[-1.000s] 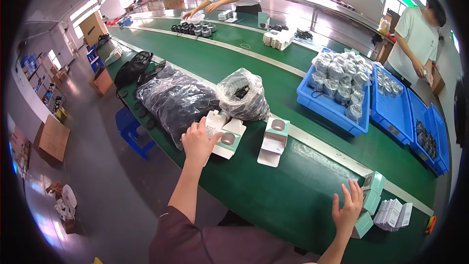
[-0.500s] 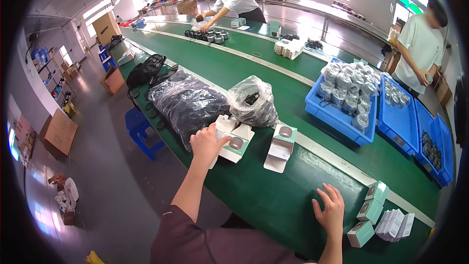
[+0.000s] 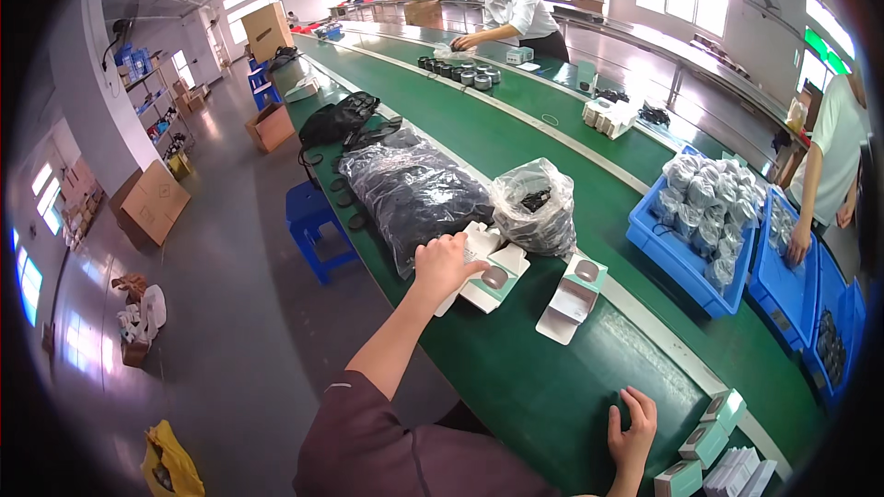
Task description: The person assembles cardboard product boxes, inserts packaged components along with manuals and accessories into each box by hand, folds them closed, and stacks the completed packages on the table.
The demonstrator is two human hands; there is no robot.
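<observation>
My left hand (image 3: 444,269) reaches forward, fingers curled over the left side of an open white and mint cardboard box (image 3: 494,282) whose flaps stand up. Its thumb lies towards the box's printed front, and the hand hides part of the box. To the right, a second open box of the same kind (image 3: 582,283) stands on the green work surface (image 3: 552,387) with its flap folded down. My right hand (image 3: 633,427) hovers or rests low over the surface, empty, fingers apart. Beside it are several closed mint boxes (image 3: 704,443) and a stack of folded white papers (image 3: 734,472).
Behind the left hand lie a large clear bag of black items (image 3: 414,186) and a smaller open plastic bag (image 3: 534,212). Blue crates (image 3: 686,267) with wrapped round parts stand at right. Two co-workers stand across the line. A blue stool (image 3: 318,221) is at left.
The view has turned left, so everything sits further right. The co-worker at right now reaches into a blue crate. My left hand stays at the same box; my right hand remains near the closed boxes.
</observation>
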